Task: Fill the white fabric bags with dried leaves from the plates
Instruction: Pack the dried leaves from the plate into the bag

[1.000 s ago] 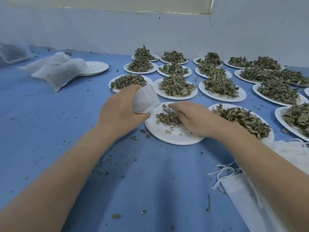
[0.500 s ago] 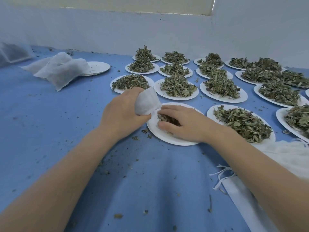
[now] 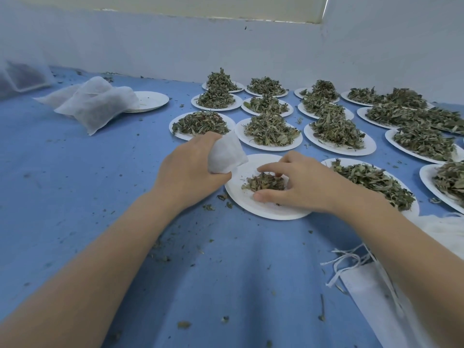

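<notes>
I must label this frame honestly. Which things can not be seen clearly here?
- White bag: its mouth is hidden inside the left hand, head view.
- Leaves: partly covered by the right hand.
- Netted container, far left: blurred, cut by the edge.

Small white fabric bag (image 3: 226, 154) upright beside plate (image 3: 263, 209) of dried leaves (image 3: 263, 182).
</notes>
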Demonstrator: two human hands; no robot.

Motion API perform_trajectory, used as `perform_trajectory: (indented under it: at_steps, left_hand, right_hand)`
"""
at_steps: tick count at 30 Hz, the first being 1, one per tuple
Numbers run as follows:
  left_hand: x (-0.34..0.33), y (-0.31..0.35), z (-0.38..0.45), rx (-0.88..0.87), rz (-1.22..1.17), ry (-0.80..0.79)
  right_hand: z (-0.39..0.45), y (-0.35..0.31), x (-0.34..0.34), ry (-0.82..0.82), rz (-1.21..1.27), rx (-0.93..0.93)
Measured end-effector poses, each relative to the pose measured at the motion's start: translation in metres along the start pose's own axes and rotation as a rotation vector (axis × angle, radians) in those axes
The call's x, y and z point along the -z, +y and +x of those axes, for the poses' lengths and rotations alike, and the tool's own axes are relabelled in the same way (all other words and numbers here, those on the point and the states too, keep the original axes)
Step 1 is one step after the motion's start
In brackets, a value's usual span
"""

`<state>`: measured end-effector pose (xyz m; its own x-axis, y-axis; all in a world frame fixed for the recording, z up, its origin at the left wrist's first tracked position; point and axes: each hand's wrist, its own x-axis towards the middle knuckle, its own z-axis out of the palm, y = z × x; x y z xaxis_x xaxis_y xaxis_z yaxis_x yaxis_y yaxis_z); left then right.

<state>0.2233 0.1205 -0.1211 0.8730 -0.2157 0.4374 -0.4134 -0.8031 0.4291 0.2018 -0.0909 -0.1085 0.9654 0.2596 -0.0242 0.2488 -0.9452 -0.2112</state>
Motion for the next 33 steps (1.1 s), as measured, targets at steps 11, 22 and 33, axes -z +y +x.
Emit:
perform_trajectory:
  at_steps: [11, 22, 33]
  left_hand:
    - [-0.001, 0.000, -0.001, -0.019, 0.033, -0.032]
    - [0.001, 0.008, -0.006, -0.206, 0.223, 0.007]
    - [-0.008, 0.017, -0.008, -0.160, -0.002, 0.005]
  right_hand:
    - [-0.004, -0.002, 0.005, 0.114, 0.133, 0.113]
    - [-0.009, -0.017, 0.029, 0.373, 0.065, 0.224]
    - [-0.013, -0.035, 0.013, 0.552, 0.481, 0.339]
